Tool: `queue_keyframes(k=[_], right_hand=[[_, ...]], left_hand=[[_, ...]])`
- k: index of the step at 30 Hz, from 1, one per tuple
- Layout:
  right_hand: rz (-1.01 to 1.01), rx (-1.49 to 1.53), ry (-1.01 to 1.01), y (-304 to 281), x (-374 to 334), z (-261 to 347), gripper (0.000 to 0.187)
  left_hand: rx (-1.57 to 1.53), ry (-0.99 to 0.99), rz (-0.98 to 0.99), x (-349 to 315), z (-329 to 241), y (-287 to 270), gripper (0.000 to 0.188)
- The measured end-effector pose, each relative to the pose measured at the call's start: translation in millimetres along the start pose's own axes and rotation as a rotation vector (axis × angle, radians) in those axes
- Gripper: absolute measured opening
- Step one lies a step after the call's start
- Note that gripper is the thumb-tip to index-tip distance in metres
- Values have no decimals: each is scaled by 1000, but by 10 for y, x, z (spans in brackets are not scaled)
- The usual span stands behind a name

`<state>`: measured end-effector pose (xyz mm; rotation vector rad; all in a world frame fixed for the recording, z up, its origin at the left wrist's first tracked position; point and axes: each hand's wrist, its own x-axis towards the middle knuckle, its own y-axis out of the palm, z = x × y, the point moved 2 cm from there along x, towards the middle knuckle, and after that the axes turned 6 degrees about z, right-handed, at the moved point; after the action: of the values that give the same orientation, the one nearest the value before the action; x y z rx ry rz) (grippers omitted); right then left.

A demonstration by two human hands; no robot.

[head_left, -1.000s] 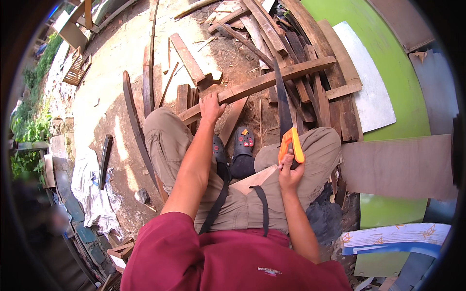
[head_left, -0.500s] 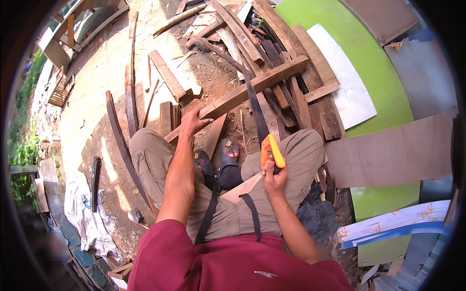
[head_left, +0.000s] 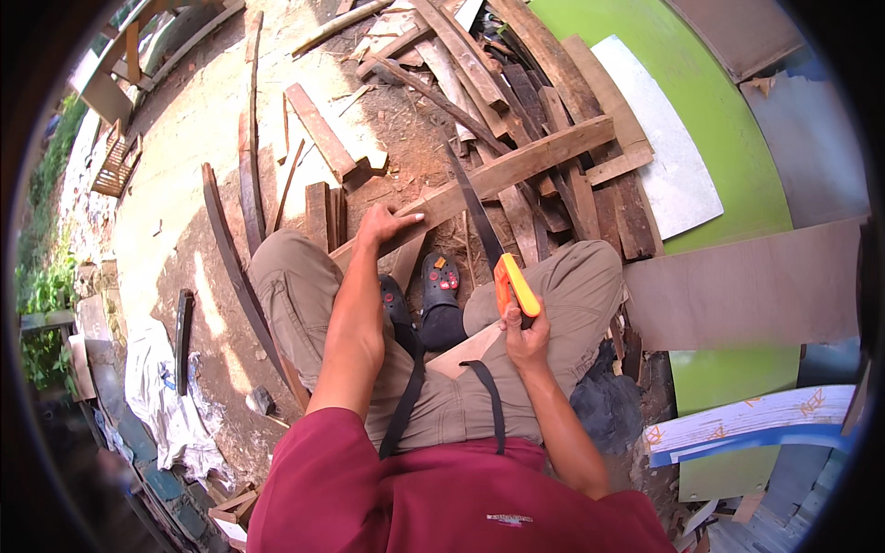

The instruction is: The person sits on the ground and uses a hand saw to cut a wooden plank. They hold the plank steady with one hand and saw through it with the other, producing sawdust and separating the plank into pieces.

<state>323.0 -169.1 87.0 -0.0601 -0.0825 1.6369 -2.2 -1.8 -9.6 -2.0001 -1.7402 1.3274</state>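
A long wooden board (head_left: 525, 163) lies slantwise in front of me, its far right end over a heap of timber. My left hand (head_left: 387, 228) is closed on its near left part, thumb along the top face. In my right hand (head_left: 525, 336) is the orange and yellow handle of a handsaw (head_left: 484, 224). The dark blade points away from me and crosses the board to the right of my left hand. Whether the teeth sit in a cut cannot be made out. Below the board, my dark clogs (head_left: 441, 281) show between my bent knees.
Piled timber (head_left: 466, 69) fills the far middle and right. Beyond it lie a green panel (head_left: 728, 157) and a white sheet (head_left: 659, 138). Loose planks (head_left: 318, 134) and a long dark strip (head_left: 230, 249) lie to the left, with a white cloth (head_left: 166, 396) nearer me.
The board and my left hand have shifted a little to the right. The saw's tip has swung slightly left against the board, while my right hand keeps its hold on the handle.
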Motion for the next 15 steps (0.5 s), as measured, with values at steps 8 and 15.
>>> queue_keyframes(k=[8, 15], right_hand=[[103, -303, 2, 284, 22, 583, 43], [203, -393, 97, 375, 201, 719, 41]], left_hand=[[183, -108, -262, 122, 289, 136, 73], [184, -161, -466, 127, 325, 297, 65]])
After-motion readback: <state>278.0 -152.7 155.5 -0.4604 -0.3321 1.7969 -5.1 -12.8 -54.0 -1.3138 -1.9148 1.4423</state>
